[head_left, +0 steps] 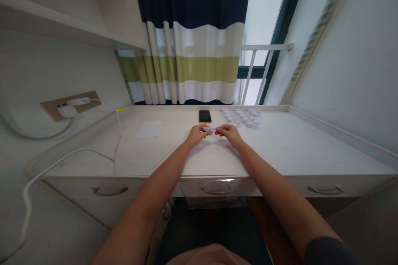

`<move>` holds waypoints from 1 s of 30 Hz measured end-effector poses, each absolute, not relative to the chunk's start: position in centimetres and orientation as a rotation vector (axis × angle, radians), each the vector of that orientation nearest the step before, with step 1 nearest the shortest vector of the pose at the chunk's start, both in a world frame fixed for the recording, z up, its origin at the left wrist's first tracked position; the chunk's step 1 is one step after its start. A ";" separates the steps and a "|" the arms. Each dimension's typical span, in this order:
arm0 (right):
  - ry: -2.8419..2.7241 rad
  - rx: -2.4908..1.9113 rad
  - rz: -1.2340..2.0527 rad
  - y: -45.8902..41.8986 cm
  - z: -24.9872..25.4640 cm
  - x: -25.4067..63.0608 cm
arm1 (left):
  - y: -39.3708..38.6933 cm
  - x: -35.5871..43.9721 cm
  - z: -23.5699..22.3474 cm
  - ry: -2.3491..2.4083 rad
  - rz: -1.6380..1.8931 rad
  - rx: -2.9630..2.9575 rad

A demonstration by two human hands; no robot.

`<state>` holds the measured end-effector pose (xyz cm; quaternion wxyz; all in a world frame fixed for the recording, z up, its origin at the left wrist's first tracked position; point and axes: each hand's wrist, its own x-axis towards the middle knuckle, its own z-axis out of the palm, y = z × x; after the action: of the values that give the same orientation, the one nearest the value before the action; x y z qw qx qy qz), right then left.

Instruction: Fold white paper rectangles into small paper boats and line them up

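Observation:
Between my two hands is a small folded piece of white paper (209, 129), raised a little over the desk top (214, 159). My left hand (198, 134) pinches its left end, and my right hand (229, 133) pinches the right end. Just behind the hands lies a dark-screened phone (205, 116). Several small folded white paper pieces (241, 116) lie in rows behind and to the right of my right hand. Off to the left of my left hand rests a stack of white paper sheets (149, 129).
A white cable (74, 151) runs over the desk's left side, near a wall socket (71, 105) with plugs in it. The desk has drawers along its front, one with a handle (216, 191) behind clear plastic. A striped curtain (205, 41) hangs behind the desk.

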<state>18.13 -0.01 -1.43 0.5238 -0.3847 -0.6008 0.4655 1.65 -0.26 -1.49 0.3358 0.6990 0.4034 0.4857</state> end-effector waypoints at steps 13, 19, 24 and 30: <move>-1.394 -0.904 1.090 -0.2 -1.3 18.2 | -0.7 1.6 -1.3 1.002 1.166 1.768; -1.419 -0.872 1.084 -0.1 -1.3 18.2 | -0.5 1.5 -1.4 1.028 1.192 1.810; -1.442 -0.844 1.050 -0.1 -1.5 18.2 | -0.6 1.5 -1.6 1.066 1.223 1.975; -1.419 -0.850 1.189 -0.5 -1.4 17.7 | -1.2 1.7 -1.3 1.162 1.287 2.157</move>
<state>17.66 -0.49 -1.39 0.5244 -0.3553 -0.5931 0.4971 1.68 -1.17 -1.31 0.1859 0.7658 0.4126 0.4568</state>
